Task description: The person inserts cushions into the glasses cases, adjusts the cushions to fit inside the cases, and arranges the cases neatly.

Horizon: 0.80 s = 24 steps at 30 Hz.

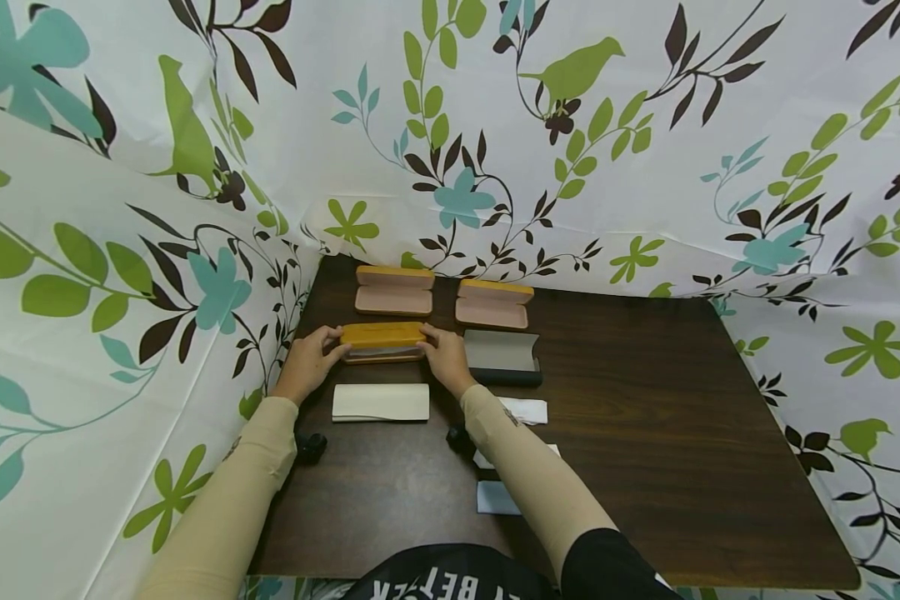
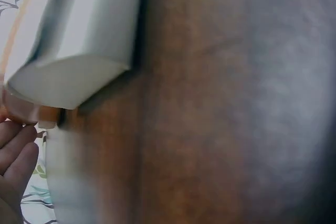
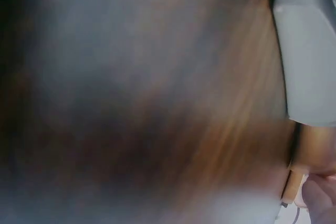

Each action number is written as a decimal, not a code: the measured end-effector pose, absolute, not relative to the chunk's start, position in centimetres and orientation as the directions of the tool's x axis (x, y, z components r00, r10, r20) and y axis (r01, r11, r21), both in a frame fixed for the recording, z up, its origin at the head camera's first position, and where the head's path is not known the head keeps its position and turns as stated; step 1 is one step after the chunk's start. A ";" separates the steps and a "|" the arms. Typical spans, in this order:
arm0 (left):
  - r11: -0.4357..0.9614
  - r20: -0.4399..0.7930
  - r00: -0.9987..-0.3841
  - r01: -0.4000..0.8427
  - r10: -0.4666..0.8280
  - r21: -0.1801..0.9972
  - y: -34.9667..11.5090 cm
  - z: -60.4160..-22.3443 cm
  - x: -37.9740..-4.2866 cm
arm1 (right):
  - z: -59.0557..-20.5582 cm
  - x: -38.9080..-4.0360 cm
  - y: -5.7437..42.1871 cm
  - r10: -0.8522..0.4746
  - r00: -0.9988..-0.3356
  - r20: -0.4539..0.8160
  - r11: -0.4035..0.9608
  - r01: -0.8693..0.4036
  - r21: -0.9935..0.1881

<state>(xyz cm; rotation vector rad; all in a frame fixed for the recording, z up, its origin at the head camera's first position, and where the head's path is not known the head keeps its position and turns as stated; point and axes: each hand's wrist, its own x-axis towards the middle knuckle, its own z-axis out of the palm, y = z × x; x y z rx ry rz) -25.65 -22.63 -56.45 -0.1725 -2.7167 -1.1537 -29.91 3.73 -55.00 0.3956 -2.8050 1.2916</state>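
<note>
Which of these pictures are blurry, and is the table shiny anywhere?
Head view: yellow glasses case fairly clear, a pale sheen on the brown table near the person; left wrist view: table blurry, cream case crisper; right wrist view: table smeared into streaks.

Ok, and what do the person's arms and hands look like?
The left hand and right hand are bare. The left sleeve and right sleeve are beige with small dark markings, the right one topped by a black upper sleeve.
</note>
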 end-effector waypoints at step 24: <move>0.844 0.240 -0.970 0.166 0.045 0.510 -22.1 -53.8 -25.2 | -51.9 -30.1 6.8 -0.306 -0.951 0.029 0.584 -0.212 -0.783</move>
